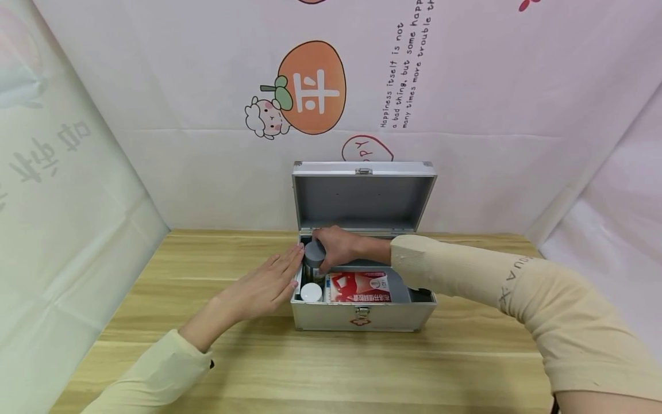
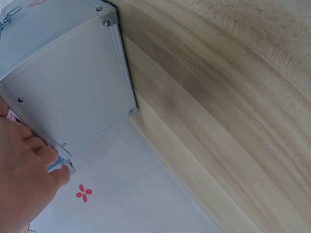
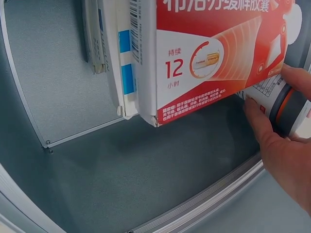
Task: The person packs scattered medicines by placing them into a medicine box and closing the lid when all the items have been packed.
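A silver metal first-aid case [image 1: 331,317] stands on the table, its lid [image 1: 364,201] raised. My right hand [image 1: 338,247] reaches inside and grips a grey-capped bottle [image 1: 313,252] in the back left corner. In the right wrist view, thumb and fingers lie around this bottle [image 3: 266,101], which has a white label and an orange ring below the cap. My left hand [image 1: 262,286] rests against the case's left rim, its fingers fairly straight in the head view. A white-capped bottle [image 1: 311,292] sits in the front left corner, beside a red-and-white medicine box [image 1: 359,286].
Thin white cartons [image 3: 127,68] stand next to the red box inside the case. The wooden table [image 1: 248,368] extends around the case. Behind it hangs a printed white cloth [image 1: 217,172], close to the lid; more cloth covers the sides.
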Available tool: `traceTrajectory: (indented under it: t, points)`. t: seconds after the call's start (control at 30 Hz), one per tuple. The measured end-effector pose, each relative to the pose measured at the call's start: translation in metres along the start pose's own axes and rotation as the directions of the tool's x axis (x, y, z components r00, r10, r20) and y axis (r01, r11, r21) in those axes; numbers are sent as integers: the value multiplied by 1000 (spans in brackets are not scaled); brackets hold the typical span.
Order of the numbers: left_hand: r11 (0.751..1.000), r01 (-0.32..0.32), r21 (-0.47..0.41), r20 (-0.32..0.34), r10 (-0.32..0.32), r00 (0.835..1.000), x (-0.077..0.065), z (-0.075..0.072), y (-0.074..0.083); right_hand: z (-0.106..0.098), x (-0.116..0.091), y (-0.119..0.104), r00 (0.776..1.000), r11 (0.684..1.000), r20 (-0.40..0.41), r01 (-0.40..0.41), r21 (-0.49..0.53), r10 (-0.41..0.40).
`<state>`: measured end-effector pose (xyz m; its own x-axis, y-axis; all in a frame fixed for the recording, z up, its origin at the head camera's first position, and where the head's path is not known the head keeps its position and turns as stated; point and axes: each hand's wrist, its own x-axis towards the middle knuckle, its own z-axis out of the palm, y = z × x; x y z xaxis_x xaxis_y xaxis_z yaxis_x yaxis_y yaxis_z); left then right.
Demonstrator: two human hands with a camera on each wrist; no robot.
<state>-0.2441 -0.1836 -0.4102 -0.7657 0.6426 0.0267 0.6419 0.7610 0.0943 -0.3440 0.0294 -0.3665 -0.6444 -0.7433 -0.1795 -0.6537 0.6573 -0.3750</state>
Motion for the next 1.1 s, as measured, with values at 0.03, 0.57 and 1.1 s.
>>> traceTrajectory:
  t: [0.03, 0.57, 1.1]
  points:
    - [1000, 1, 0, 0, -1, 1000, 0, 0, 0, 0, 0, -1, 1000, 1000, 4, -2, -2, 2]
    - [1000, 2, -1, -11, -2, 1000, 1, 1, -1, 7, 4, -2, 999, 999, 30, -21, -32, 22]
    - [1000, -3, 4, -15, 3, 1000, 1, 1, -1, 11, 6, 0, 996, 998, 52, -67, -22, 68]
